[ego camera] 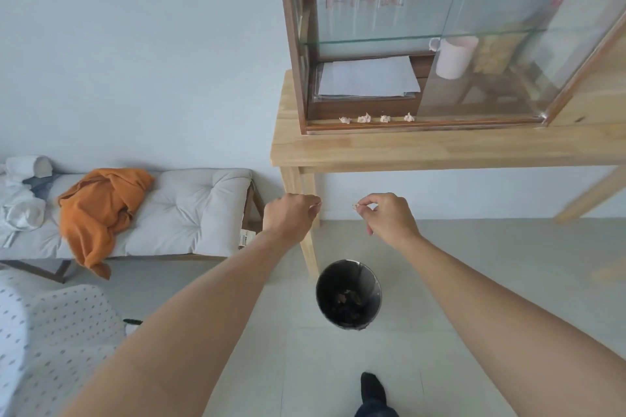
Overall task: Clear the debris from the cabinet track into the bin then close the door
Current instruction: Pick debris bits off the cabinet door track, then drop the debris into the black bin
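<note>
Both hands, left hand [291, 213] and right hand [389, 217], each pinch one debris scrap above the bin [349, 294] for dropping; four remain in the far track [423, 127].

Two bare, sleeveless forearms, ringless left grip [291, 213] and right grip [389, 215], one dark-socked foot [372, 389] below.
</note>
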`<state>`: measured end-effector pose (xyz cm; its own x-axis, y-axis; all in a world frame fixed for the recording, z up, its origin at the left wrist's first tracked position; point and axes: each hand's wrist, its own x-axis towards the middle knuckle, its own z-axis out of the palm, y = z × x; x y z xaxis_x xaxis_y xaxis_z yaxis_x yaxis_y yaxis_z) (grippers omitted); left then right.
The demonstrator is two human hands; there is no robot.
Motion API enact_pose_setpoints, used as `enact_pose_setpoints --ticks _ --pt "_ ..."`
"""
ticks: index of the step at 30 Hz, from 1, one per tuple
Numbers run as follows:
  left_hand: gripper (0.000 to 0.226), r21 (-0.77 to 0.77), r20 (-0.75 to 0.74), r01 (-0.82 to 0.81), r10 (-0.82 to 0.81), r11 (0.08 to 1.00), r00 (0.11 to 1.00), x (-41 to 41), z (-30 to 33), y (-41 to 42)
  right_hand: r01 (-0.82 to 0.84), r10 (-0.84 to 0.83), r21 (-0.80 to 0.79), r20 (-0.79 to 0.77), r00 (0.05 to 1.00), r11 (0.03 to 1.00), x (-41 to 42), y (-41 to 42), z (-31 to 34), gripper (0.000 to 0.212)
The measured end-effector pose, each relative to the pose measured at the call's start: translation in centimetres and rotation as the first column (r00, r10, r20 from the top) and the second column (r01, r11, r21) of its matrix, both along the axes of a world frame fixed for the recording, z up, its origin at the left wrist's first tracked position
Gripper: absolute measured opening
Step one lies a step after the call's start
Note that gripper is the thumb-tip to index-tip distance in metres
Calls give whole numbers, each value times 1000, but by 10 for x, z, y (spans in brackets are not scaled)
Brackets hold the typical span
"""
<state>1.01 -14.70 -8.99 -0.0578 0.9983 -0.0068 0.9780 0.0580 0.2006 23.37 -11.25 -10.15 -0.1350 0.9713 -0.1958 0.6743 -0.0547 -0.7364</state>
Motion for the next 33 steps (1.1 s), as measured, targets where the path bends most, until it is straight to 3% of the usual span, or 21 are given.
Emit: enact_pose_setpoints --ticks 21,26,33 --pt "29 -347 91 -89 128 934 988 37 -267 -5 -76 128 -309 151 980 948 32 -7 -256 16" --pt "36 -390 40 -137 165 911 985 47 -283 1 -84 137 -324 144 980 942 40 3 -267 34" --pt "47 -380 74 -167 209 910 975 43 -237 -6 -67 100 -246 123 987 967 56 18 -215 42"
